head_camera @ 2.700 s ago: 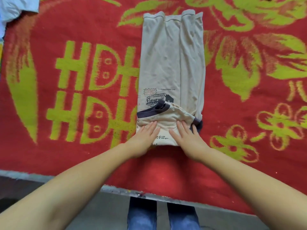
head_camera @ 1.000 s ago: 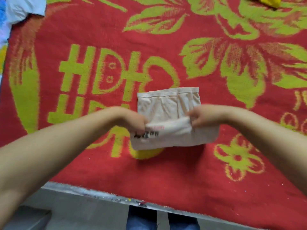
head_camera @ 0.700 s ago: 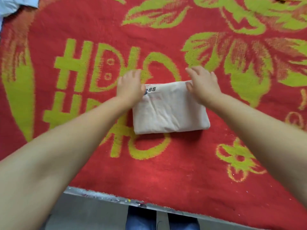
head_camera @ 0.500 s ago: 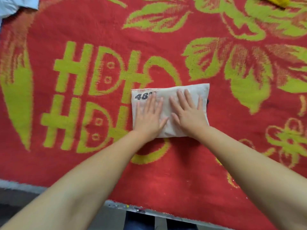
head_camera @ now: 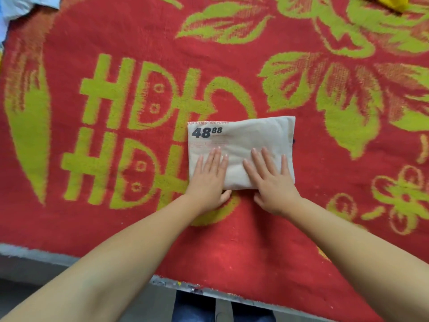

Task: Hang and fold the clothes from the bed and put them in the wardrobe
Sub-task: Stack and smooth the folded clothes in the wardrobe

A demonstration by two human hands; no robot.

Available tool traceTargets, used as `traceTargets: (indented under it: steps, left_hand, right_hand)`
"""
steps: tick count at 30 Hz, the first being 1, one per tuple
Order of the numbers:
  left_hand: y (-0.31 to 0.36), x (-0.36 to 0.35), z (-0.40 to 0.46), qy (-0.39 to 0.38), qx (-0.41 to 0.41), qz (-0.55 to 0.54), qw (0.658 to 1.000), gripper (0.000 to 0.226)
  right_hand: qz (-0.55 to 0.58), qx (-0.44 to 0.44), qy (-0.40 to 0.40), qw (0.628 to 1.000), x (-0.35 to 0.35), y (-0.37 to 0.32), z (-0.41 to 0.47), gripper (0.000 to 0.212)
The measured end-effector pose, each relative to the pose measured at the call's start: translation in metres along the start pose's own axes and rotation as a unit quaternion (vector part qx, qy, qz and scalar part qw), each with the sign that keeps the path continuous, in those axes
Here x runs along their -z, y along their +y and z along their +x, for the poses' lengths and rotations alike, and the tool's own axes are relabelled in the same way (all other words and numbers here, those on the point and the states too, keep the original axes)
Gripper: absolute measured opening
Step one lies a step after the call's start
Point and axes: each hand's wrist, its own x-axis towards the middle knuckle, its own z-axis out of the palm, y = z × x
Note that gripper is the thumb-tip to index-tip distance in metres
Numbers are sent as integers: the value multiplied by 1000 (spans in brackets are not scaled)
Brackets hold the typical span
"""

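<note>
Palms flat on the folded beige T-shirt (head_camera: 241,145).
Your left hand (head_camera: 209,180) and right hand (head_camera: 271,182) press its near edge with straight fingers, grasping nothing, on the red bedspread (head_camera: 116,31).

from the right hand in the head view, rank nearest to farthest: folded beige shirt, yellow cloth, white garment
1. Folded beige shirt: directly under the right hand.
2. Yellow cloth: top right corner.
3. White garment: top left corner, farthest.
</note>
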Motion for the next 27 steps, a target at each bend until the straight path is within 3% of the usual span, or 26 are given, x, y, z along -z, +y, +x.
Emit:
traceTargets:
  steps: [3,6,12,16,21,27]
  left_hand:
    - [8,-2,7,-19,39,12,999,96]
    - [11,3,14,-9,58,2,998,80]
    - [-6,58,9,-51,20,-62,997,73]
    - [-16,123,-16,-7,19,-38,999,70]
    - [-35,188,-75,80,36,35,996,82]
    - [-54,213,-169,147,131,66,978,66]
  right_hand:
    - [-18,-35,5,999,-2,-3,10,85]
    - [-7,-46,2,999,7,-3,23,74]
    - [0,-35,-8,999,62,0,20,57]
    - [-25,-25,12,999,134,-11,2,58]
    - [-70,7,67,995,215,-46,-30,60]
    - [-127,92,120,980,268,-109,-60,62]
